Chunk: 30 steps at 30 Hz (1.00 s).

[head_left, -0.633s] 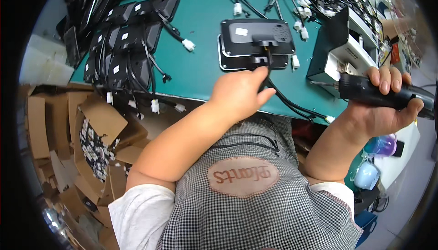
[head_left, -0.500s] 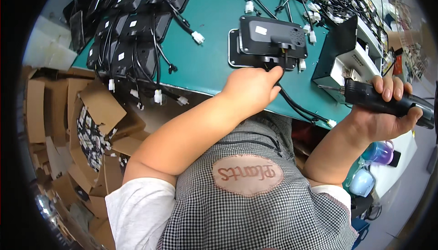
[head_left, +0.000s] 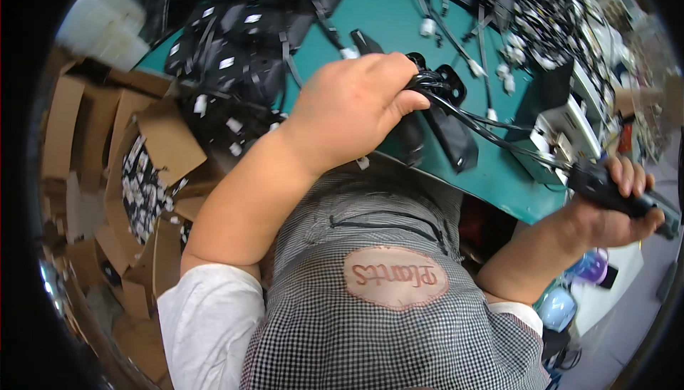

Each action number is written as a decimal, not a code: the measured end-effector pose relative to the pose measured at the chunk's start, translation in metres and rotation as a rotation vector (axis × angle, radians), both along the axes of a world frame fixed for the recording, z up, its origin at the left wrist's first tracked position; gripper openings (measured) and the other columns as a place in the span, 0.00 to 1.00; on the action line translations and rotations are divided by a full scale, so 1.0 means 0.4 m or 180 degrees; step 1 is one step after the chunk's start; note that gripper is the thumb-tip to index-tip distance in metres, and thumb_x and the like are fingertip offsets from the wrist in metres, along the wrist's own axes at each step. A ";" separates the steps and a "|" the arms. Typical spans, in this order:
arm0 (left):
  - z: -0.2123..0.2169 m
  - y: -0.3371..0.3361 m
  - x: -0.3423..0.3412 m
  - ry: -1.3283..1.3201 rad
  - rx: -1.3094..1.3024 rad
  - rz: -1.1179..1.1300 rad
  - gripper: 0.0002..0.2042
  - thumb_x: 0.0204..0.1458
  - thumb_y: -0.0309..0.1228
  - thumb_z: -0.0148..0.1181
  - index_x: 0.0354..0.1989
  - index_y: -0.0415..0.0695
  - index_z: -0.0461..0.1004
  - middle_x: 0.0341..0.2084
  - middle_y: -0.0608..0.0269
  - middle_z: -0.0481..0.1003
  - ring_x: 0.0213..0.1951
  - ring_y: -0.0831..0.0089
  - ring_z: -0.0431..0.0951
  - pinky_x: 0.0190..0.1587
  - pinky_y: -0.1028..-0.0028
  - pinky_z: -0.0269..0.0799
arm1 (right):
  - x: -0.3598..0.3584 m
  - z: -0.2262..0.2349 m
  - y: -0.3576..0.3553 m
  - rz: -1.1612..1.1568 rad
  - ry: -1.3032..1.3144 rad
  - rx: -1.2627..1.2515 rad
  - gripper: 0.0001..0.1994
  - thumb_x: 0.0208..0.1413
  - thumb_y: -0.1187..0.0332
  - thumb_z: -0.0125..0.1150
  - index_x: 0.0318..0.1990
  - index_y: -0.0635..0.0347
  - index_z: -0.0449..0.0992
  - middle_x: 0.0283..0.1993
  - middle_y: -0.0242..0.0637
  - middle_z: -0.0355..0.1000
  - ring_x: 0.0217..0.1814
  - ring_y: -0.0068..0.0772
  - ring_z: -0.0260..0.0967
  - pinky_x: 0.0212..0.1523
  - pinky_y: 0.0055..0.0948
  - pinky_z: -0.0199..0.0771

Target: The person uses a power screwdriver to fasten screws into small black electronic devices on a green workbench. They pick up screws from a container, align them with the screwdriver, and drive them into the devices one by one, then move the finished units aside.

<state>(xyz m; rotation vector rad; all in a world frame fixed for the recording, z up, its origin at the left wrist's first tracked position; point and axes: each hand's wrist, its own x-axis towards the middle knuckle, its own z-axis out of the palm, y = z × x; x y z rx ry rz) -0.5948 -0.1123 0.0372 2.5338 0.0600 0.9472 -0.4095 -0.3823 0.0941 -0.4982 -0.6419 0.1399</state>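
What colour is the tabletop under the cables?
Teal green, seen clearly in the head view: tabletop, cables.

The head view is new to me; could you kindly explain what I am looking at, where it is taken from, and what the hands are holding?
It comes from a wide fisheye camera worn on the person's head, looking down, so straight edges bend near the rim. The left hand grips a bundle of black cables above a green table. The right hand holds a black handheld tool. Black units with white labels are piled on the table, with more cables farther back. Cardboard boxes sit below on the left. The checked apron is the person's own.
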 end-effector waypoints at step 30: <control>-0.459 0.252 -1.466 0.1567 -0.1446 0.5594 0.22 0.50 0.48 0.55 0.39 0.39 0.76 0.38 0.50 0.76 0.43 0.57 0.74 0.48 0.67 0.66 | -0.036 -0.006 0.209 0.0661 -0.0008 -0.0370 0.20 0.47 0.53 0.63 0.36 0.57 0.64 0.26 0.30 0.59 0.26 0.23 0.57 0.31 0.25 0.59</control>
